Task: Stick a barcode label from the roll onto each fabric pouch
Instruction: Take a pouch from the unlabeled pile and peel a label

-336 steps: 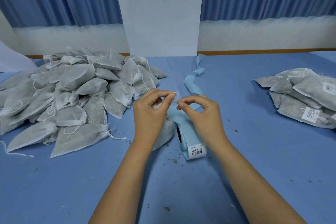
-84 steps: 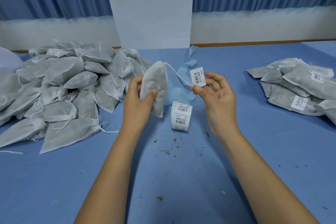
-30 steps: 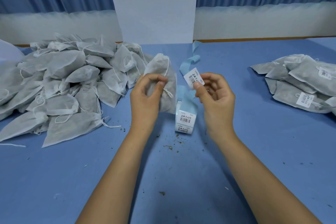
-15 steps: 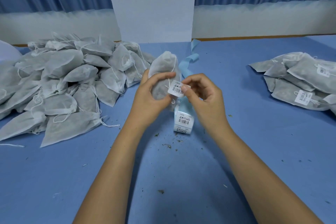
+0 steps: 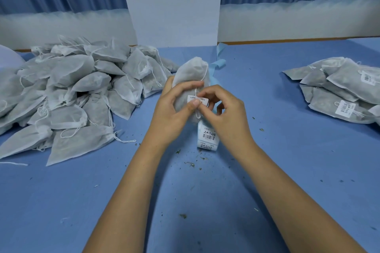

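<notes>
One label (image 5: 191, 97), clear a second ago, now sits on the pouch (image 5: 190, 72), left hand (image 5: 170, 113) gripping, thumb pressing, right hand (image 5: 226, 115) pinching its edge: nearly stuck.

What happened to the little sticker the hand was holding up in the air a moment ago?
The right hand carried the barcode label leftward onto the pouch, which the left hand keeps gripping; its thumb now presses the label. The roll, the unlabelled pile and the labelled pile look unmoved.
</notes>
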Tool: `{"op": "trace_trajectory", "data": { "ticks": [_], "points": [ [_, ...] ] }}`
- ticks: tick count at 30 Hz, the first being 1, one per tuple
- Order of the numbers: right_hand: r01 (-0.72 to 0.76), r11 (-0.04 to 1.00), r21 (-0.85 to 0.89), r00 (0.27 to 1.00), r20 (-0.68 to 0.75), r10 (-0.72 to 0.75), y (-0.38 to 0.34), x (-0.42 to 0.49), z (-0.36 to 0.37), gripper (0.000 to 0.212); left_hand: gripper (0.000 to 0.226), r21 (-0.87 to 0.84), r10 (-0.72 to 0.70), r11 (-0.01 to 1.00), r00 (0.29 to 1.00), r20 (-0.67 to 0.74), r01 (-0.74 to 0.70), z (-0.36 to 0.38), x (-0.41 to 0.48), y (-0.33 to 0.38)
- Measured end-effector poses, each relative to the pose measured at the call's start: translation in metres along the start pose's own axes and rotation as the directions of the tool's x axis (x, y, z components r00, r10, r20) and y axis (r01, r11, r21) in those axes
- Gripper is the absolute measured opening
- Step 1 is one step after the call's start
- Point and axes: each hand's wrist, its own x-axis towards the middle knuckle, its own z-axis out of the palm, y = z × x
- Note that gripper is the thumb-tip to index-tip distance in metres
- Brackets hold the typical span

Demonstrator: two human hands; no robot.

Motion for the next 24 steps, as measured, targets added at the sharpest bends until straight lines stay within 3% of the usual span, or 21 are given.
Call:
{"op": "trace_trajectory", "data": {
  "ticks": [6,9,13,19,22,24],
  "points": [
    [-0.057,0.983,-0.173,0.987,-0.161,0.029,0.001,0.0,0.001,0.034,0.031,-0.032,0.008,0.999,0.99,-0.138,-0.012,-0.001,0.001,0.002],
    [-0.177,0.976,0.131,0.977,-0.093,0.189,-0.001,0.006,-0.002,0.031,0.03,-0.05,0.021,0.998,0.989,-0.149,-0.029,-0.001,0.0,0.003],
    [-0.32,0.819,0.476,0.939,0.046,0.341,-0.003,0.007,-0.004,0.009,0.034,-0.06,0.017,0.998,0.991,-0.131,-0.025,0.007,0.002,0.01],
    [-0.293,0.772,0.564,0.923,-0.043,0.382,-0.009,0.005,-0.036,0.011,0.041,-0.046,0.057,0.997,0.998,-0.035,-0.059,0.035,0.016,0.039],
    [-0.297,0.8,0.521,0.895,-0.139,0.423,-0.008,0.005,-0.061,0.014,0.046,-0.012,0.0,1.0,0.995,0.096,0.002,0.056,0.022,0.052],
    [-0.326,0.788,0.522,0.864,-0.174,0.473,-0.004,0.002,-0.081,0.02,0.047,-0.013,-0.054,0.998,0.993,0.105,0.056,0.076,0.025,0.057]
  ]
}}
